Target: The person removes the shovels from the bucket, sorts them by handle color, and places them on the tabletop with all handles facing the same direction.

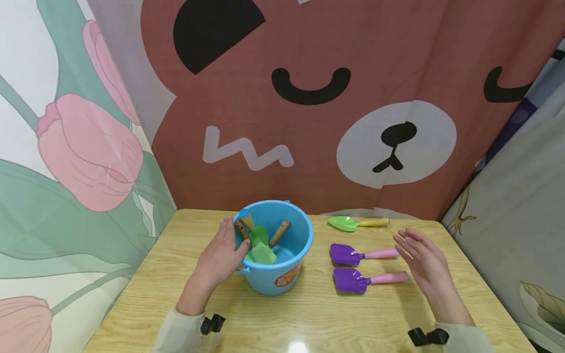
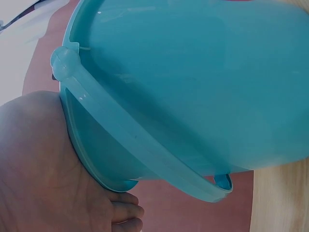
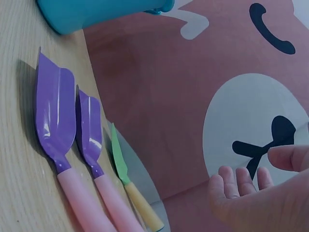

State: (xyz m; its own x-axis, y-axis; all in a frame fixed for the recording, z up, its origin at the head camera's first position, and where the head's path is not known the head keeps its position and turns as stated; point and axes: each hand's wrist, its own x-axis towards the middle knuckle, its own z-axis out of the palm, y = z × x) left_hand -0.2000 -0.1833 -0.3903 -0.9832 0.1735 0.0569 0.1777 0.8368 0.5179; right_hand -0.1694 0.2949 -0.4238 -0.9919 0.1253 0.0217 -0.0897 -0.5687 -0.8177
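Note:
A light blue bucket (image 1: 269, 284) stands upright on the table. Inside it lie several small garden tools with green blades (image 1: 261, 252) and brown or yellow handles. My left hand (image 1: 220, 257) rests at the bucket's left rim, fingers straight and thumb over the edge; in the left wrist view the palm lies along the rim beside the bucket handle (image 2: 130, 133). To the right, two purple shovels with pink handles, a farther one (image 1: 346, 255) and a nearer one (image 1: 351, 281), lie side by side. Over their handle ends hovers my right hand (image 1: 423, 262), its fingers loosely extended, holding nothing.
Behind the purple shovels, near the table's back edge, lies a green trowel (image 1: 346, 224) with a yellow handle. The wooden table (image 1: 273, 318) meets a brown bear-print curtain (image 1: 309, 166) at the back. Printed cloths hang at both sides.

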